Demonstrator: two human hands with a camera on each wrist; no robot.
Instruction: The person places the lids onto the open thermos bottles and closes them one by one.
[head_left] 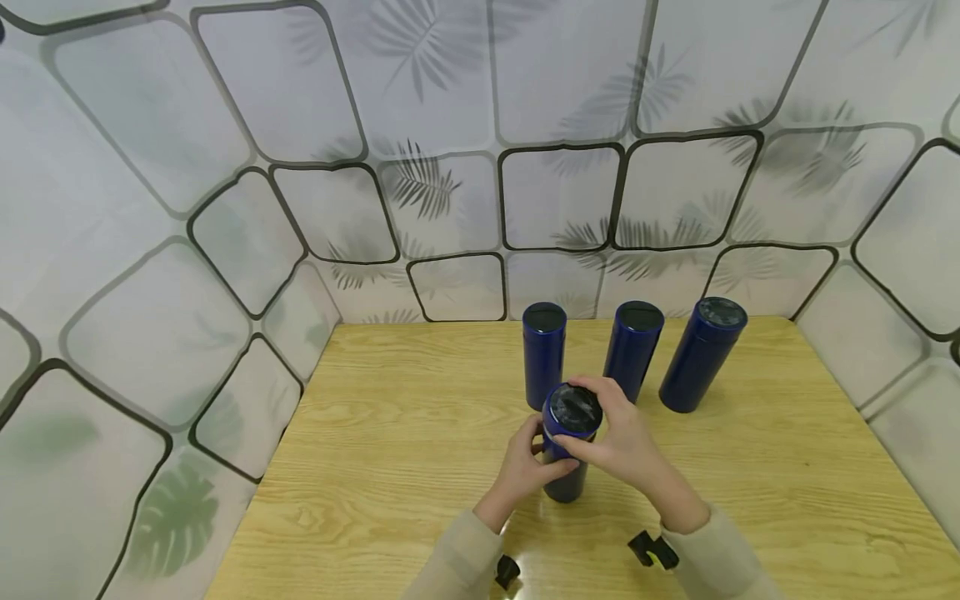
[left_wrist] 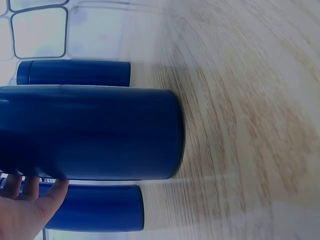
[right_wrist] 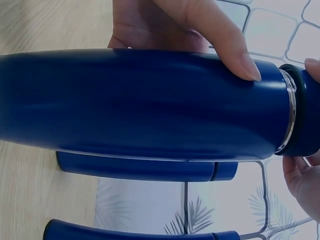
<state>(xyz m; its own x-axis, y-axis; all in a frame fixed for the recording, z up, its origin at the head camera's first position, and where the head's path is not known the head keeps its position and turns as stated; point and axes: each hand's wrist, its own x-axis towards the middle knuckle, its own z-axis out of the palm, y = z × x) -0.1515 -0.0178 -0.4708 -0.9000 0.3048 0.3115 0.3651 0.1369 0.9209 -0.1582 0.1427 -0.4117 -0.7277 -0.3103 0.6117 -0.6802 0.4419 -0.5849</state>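
A dark blue thermos bottle (head_left: 567,482) is upright between both hands in the head view. My left hand (head_left: 525,468) grips its body, thumb across the near side. My right hand (head_left: 628,437) holds the lid (head_left: 576,408), which has a shiny black top, by its sides. In the right wrist view, a silver rim (right_wrist: 290,112) shows in a narrow gap between lid and body. The left wrist view has the bottle's lower body (left_wrist: 100,132) filling the middle, with left-hand fingers (left_wrist: 52,197) against its side. Whether its base touches the table cannot be told.
Three similar blue bottles stand behind on the wooden table (head_left: 390,433): a left one (head_left: 544,358), a middle one (head_left: 634,350) and a right one (head_left: 701,358). Patterned cloth walls (head_left: 450,200) enclose the table's back and sides. Black straps (head_left: 652,550) lie near the wrists.
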